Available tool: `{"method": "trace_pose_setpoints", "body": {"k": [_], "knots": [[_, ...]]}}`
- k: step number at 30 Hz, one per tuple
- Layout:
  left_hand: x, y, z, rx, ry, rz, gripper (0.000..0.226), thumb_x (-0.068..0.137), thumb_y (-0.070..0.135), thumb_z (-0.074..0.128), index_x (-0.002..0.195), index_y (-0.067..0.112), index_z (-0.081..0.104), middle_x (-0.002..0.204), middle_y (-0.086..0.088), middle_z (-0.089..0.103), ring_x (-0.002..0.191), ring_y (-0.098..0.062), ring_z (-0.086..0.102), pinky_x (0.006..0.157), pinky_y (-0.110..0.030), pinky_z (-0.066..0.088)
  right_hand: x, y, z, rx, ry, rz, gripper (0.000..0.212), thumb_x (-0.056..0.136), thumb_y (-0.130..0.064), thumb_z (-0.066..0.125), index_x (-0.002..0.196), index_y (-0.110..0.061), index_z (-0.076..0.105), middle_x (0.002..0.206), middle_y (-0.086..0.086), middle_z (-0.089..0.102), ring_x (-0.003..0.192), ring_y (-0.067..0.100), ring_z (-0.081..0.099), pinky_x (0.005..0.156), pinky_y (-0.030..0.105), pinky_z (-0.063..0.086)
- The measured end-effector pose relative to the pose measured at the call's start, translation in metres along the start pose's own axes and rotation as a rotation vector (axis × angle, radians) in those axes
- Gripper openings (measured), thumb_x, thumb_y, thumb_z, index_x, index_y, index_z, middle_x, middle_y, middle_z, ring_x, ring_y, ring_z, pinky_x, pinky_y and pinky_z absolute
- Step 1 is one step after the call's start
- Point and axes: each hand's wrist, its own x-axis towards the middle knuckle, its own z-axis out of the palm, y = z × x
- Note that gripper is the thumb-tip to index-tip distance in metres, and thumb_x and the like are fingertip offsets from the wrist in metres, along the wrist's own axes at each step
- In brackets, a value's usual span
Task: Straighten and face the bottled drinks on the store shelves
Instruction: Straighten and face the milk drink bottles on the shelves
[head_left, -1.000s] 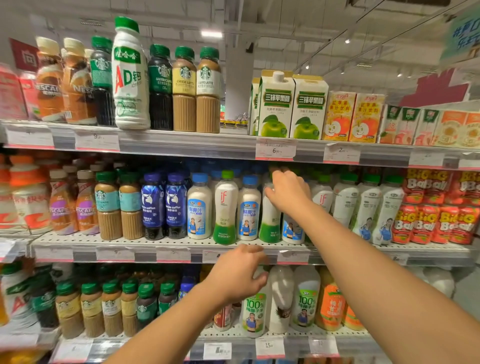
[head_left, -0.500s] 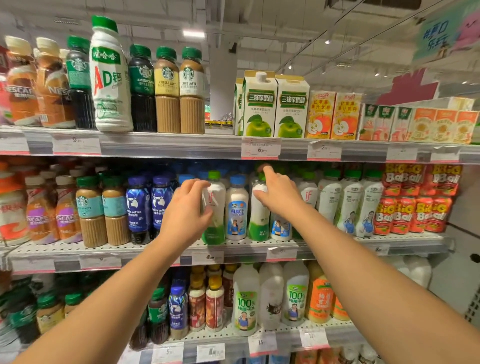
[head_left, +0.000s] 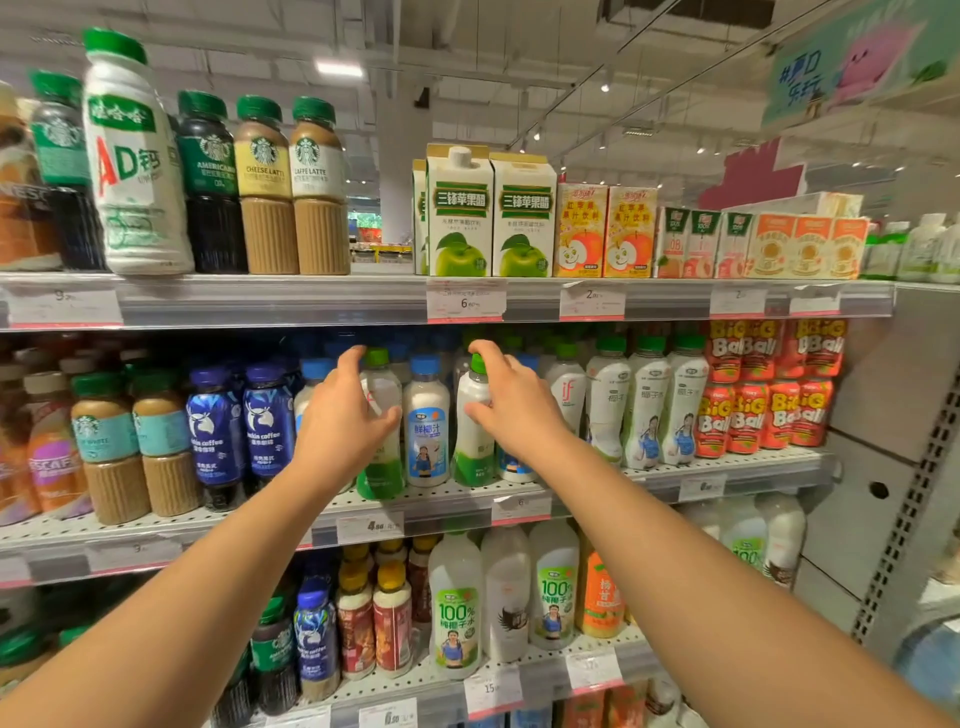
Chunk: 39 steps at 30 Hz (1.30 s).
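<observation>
Fingers of left hand (head_left: 343, 421) now wrap the green-capped bottle (head_left: 381, 415) on the middle shelf (head_left: 441, 506), up from lower shelf; right hand (head_left: 511, 410) grips its twin (head_left: 474, 421) at 3 o'clock, both being faced.

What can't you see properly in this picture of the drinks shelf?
- Head view: the left hand covers the label of the green-capped bottle it grips.
- The right hand hides most of a second green-capped bottle.
- Price tags: print too small and blurred.
- Nescafe bottles: cut off by the left edge.
</observation>
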Motion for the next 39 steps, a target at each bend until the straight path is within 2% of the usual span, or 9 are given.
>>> {"method": "trace_pose_setpoints", "body": {"k": [3, 5, 11, 14, 18, 24, 31, 35, 39], "knots": [[0.004, -0.001, 0.004, -0.017, -0.003, -0.044, 0.091, 0.083, 0.032, 0.081, 0.154, 0.017, 0.025, 0.121, -0.011, 0.066, 0.099, -0.028, 0.064, 0.079, -0.044, 0.057, 0.001, 0.001, 0.000, -0.003, 0.000, 0.006, 0.068, 0.095, -0.030, 0.066, 0.149, -0.034, 0.025, 0.127, 0.008, 0.057, 0.098, 0.033, 0.064, 0.084, 0.049, 0.057], [0.007, -0.002, 0.005, 0.000, 0.001, -0.051, 0.093, 0.082, 0.032, 0.082, 0.154, 0.016, 0.025, 0.115, -0.011, 0.067, 0.099, -0.029, 0.063, 0.076, -0.041, 0.054, 0.002, 0.002, 0.000, -0.010, -0.002, 0.006, 0.068, 0.096, -0.030, 0.065, 0.150, -0.032, 0.024, 0.129, 0.009, 0.057, 0.101, 0.034, 0.063, 0.085, 0.049, 0.056], [0.009, -0.007, 0.002, 0.039, -0.034, -0.086, 0.085, 0.082, 0.040, 0.081, 0.150, 0.014, 0.037, 0.141, -0.012, 0.046, 0.125, -0.033, 0.051, 0.100, -0.047, 0.050, 0.006, 0.001, 0.005, -0.016, -0.019, -0.019, 0.070, 0.097, -0.030, 0.062, 0.154, -0.031, 0.023, 0.135, 0.010, 0.053, 0.108, 0.037, 0.060, 0.089, 0.046, 0.053], [0.006, -0.007, -0.001, 0.067, -0.049, -0.056, 0.071, 0.082, 0.042, 0.080, 0.139, 0.013, 0.049, 0.137, -0.010, 0.044, 0.117, -0.030, 0.054, 0.095, -0.043, 0.052, 0.010, -0.002, 0.008, -0.038, -0.025, -0.019, 0.070, 0.098, -0.030, 0.060, 0.157, -0.029, 0.022, 0.140, 0.010, 0.051, 0.112, 0.039, 0.059, 0.090, 0.044, 0.049], [0.003, -0.004, -0.005, 0.069, -0.046, -0.033, 0.070, 0.084, 0.040, 0.078, 0.141, 0.014, 0.047, 0.133, -0.009, 0.053, 0.116, -0.028, 0.056, 0.095, -0.041, 0.050, 0.017, -0.006, 0.008, -0.057, -0.062, 0.016, 0.067, 0.100, -0.029, 0.059, 0.157, -0.027, 0.024, 0.139, 0.012, 0.051, 0.118, 0.040, 0.055, 0.091, 0.043, 0.048], [0.001, -0.004, -0.009, 0.061, -0.076, -0.040, 0.064, 0.087, 0.037, 0.077, 0.137, 0.015, 0.045, 0.122, -0.009, 0.065, 0.107, -0.027, 0.061, 0.075, -0.032, 0.049, 0.028, -0.007, 0.012, -0.101, -0.100, 0.047, 0.060, 0.102, -0.032, 0.055, 0.154, -0.020, 0.029, 0.134, 0.016, 0.054, 0.119, 0.040, 0.054, 0.090, 0.043, 0.047], [-0.003, -0.006, -0.009, 0.031, -0.068, -0.025, 0.063, 0.085, 0.039, 0.078, 0.136, 0.020, 0.046, 0.122, -0.004, 0.064, 0.094, -0.014, 0.050, 0.076, -0.033, 0.053, 0.033, -0.007, 0.016, -0.115, -0.105, 0.086, 0.050, 0.101, -0.032, 0.056, 0.145, -0.013, 0.039, 0.126, 0.018, 0.056, 0.115, 0.040, 0.055, 0.088, 0.044, 0.048], [-0.007, -0.002, -0.008, 0.004, -0.058, 0.025, 0.065, 0.084, 0.041, 0.079, 0.136, 0.023, 0.045, 0.125, -0.001, 0.063, 0.100, -0.017, 0.059, 0.082, -0.038, 0.058, 0.034, -0.006, 0.019, -0.104, -0.088, 0.089, 0.053, 0.101, -0.032, 0.057, 0.147, -0.013, 0.038, 0.123, 0.017, 0.057, 0.112, 0.039, 0.056, 0.087, 0.044, 0.049], [-0.014, -0.003, -0.006, -0.020, -0.046, 0.088, 0.065, 0.082, 0.041, 0.080, 0.134, 0.027, 0.045, 0.124, 0.007, 0.062, 0.106, -0.013, 0.060, 0.086, -0.034, 0.056, 0.032, -0.002, 0.021, -0.096, -0.063, 0.075, 0.059, 0.100, -0.031, 0.058, 0.152, -0.017, 0.032, 0.125, 0.016, 0.056, 0.114, 0.040, 0.057, 0.087, 0.043, 0.048]]}}
